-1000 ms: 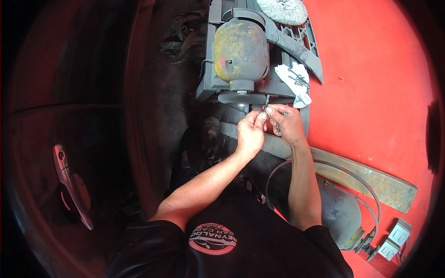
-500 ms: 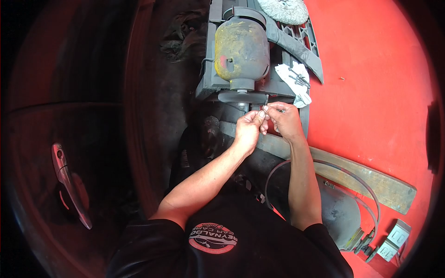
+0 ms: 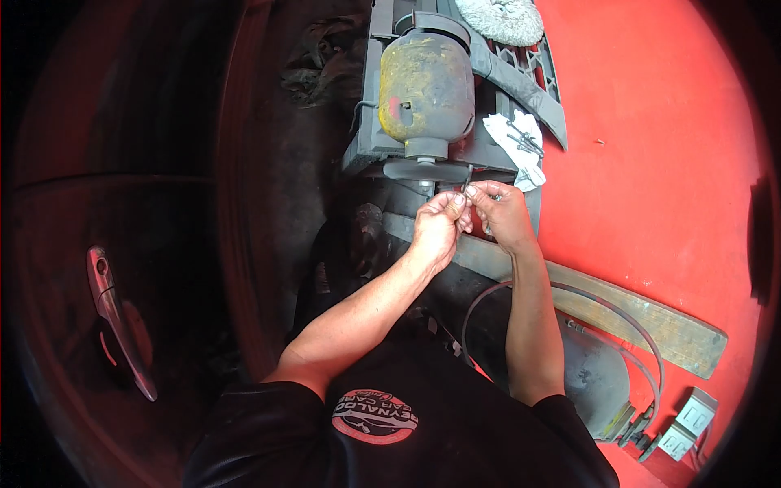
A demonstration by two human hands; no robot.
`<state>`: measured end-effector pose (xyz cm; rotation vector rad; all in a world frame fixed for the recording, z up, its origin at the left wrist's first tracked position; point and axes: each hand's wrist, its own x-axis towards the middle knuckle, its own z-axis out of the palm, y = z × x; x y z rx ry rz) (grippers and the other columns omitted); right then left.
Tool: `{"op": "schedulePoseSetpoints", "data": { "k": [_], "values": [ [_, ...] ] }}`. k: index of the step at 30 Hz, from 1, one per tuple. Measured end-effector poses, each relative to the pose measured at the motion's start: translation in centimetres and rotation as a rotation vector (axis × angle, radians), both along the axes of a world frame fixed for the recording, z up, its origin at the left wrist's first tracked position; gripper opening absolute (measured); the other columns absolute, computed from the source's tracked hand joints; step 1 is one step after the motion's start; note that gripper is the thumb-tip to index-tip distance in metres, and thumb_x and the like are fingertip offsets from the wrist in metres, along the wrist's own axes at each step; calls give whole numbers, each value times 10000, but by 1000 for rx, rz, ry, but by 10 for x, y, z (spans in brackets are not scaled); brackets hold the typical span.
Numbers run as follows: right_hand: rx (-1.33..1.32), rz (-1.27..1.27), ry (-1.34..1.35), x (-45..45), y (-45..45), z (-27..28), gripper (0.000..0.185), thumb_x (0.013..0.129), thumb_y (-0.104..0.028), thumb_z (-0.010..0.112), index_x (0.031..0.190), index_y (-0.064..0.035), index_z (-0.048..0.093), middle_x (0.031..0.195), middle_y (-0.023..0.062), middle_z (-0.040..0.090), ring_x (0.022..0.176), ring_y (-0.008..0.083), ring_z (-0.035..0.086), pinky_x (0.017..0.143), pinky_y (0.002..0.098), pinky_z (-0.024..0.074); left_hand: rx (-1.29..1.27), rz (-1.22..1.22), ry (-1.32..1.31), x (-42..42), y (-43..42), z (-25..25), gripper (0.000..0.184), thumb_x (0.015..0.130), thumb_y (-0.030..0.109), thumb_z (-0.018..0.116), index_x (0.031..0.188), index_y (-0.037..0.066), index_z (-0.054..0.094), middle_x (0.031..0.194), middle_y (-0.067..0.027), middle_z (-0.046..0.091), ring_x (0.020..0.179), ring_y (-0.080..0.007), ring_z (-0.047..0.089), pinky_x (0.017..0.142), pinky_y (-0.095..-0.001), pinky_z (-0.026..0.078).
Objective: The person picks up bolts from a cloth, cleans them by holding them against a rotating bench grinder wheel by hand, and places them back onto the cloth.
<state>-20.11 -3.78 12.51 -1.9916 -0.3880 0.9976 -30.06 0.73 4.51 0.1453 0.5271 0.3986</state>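
Both my left hand (image 3: 438,226) and my right hand (image 3: 503,213) are closed, fingertips together, on a thin dark bolt (image 3: 469,175). Its upper end stands at the right edge of a grey grinder wheel (image 3: 425,171); whether it touches I cannot tell. The wheel looks blurred, as if spinning, on the shaft of a worn yellow-grey bench grinder motor (image 3: 427,85). Up and to the right of my right hand, several similar dark bolts (image 3: 525,138) lie on a white cloth (image 3: 530,176).
A fluffy white polishing pad (image 3: 508,20) lies at the top by grey plastic trim (image 3: 521,85). A wooden plank (image 3: 643,317), a curved hose (image 3: 626,313), a tank (image 3: 598,378) and an outlet box (image 3: 690,423) are lower right. A dark car door with a handle (image 3: 118,321) stands left.
My hands stay almost in place at the wheel's right edge, still gripping the bolt. The bolt has tilted slightly, and the whole view has shifted a little.
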Motion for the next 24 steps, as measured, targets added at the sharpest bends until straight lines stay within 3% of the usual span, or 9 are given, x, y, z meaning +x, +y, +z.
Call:
{"op": "schedulePoseSetpoints", "data": {
  "k": [1,3,9,10,12,16,22,24],
  "values": [
    [0,2,1,-1,1,-1,150,899,-78,622,906,70,648,697,89,629,520,122,568,432,243,439,0,2,1,0,0,0,139,951,128,553,876,14,577,716,-35,572,598,-118,502,578,-265,455],
    [84,-55,65,-5,3,0,162,869,-161,678,911,-4,685,666,-10,607,461,19,415,397,193,304,-27,11,-15,0,0,-1,144,953,135,552,889,10,583,723,-35,572,606,-117,504,577,-264,454],
    [59,-48,15,-8,5,4,177,872,-184,678,904,-10,689,646,-17,592,459,20,410,397,195,300,15,12,12,-1,-2,0,126,944,122,568,882,14,587,700,-22,569,589,-103,498,569,-252,441],
    [57,-49,16,-7,3,4,177,872,-184,678,904,-10,689,646,-17,592,459,20,410,397,195,300,13,11,13,-2,-2,0,126,944,122,568,882,14,587,700,-22,569,589,-103,498,569,-252,441],
    [-20,49,-109,-4,0,3,145,880,-65,629,925,68,667,740,68,639,663,103,584,580,262,456,220,7,114,-5,0,1,96,917,79,593,852,9,584,704,-35,567,614,-117,515,597,-267,451],
    [-31,105,-177,-3,-4,-1,159,878,-99,643,938,41,687,787,32,637,677,80,547,614,251,430,309,23,188,-11,1,11,80,902,48,606,837,4,586,695,-31,570,610,-106,510,590,-246,431],
    [-2,86,-68,-5,-4,9,161,888,-112,631,934,32,687,787,25,611,651,74,500,595,250,416,400,7,270,-16,4,24,100,897,50,616,814,4,586,685,-26,568,601,-97,501,585,-237,415],
    [-135,67,21,-3,-5,8,154,880,-103,635,916,39,683,793,44,619,695,82,524,605,262,435,377,-13,243,-18,1,20,106,904,53,607,812,8,579,679,-23,562,599,-97,502,586,-240,420]
  ]
}}
